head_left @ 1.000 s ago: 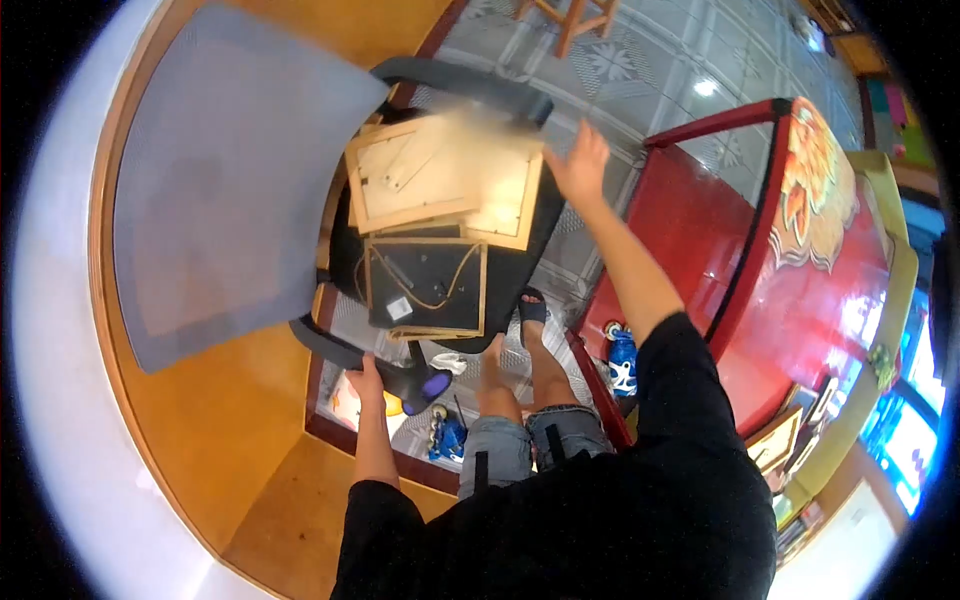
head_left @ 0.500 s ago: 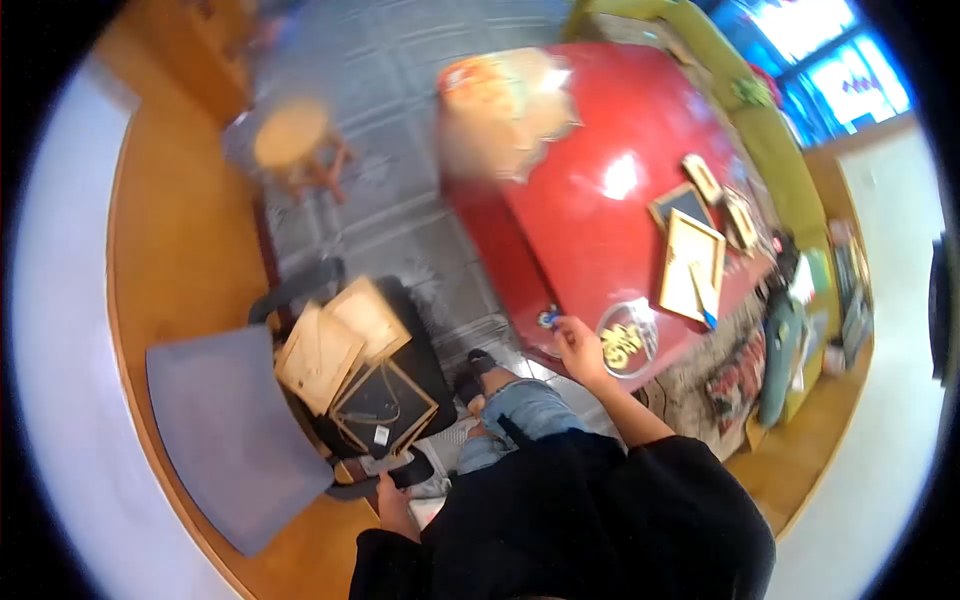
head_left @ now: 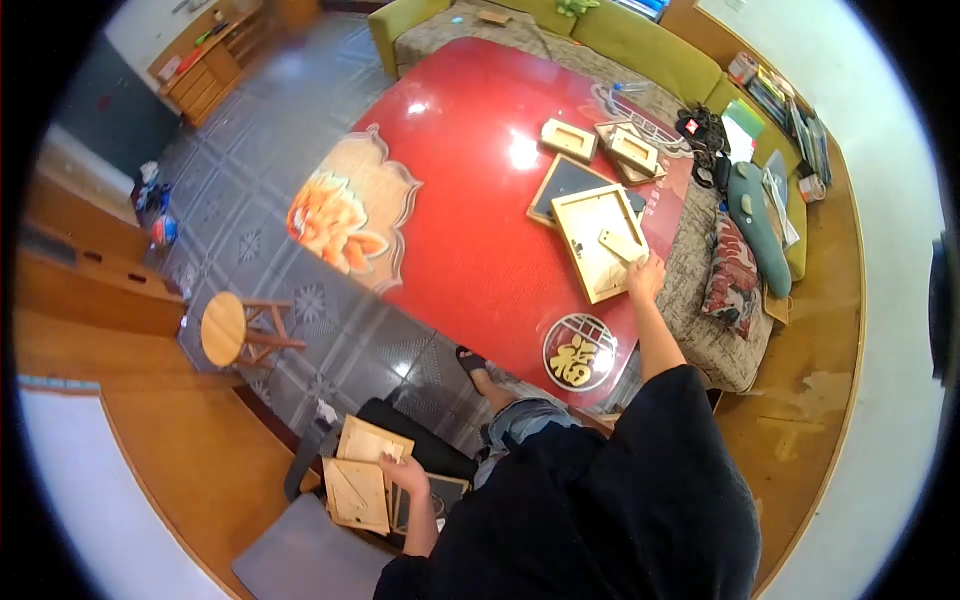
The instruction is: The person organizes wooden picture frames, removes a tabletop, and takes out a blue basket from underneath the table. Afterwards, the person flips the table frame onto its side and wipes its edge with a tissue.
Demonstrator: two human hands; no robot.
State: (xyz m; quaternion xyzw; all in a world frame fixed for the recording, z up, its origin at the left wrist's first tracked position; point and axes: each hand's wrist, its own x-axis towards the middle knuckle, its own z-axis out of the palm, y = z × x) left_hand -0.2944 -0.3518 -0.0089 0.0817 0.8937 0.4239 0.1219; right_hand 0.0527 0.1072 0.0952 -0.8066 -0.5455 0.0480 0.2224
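Observation:
My right hand is at the lower right edge of a light wooden frame on the red table, its fingers closed on that edge. The frame lies back up, its small stand piece inside. A dark-backed frame lies partly beneath it. On the left, my left hand is over the frames on the chair, near a wooden frame and another one; whether it grips one is unclear. A black-backed frame lies beside it.
Two small thick frames sit farther back on the table. A green sofa with a patterned cushion and a teal cushion runs along the back and right. A round stool stands on the tiled floor at left.
The view has turned toward the table. My right hand has gone from beside the chair, past the table's near corner, to the wooden frame. My left hand has left the chair's armrest for the frames.

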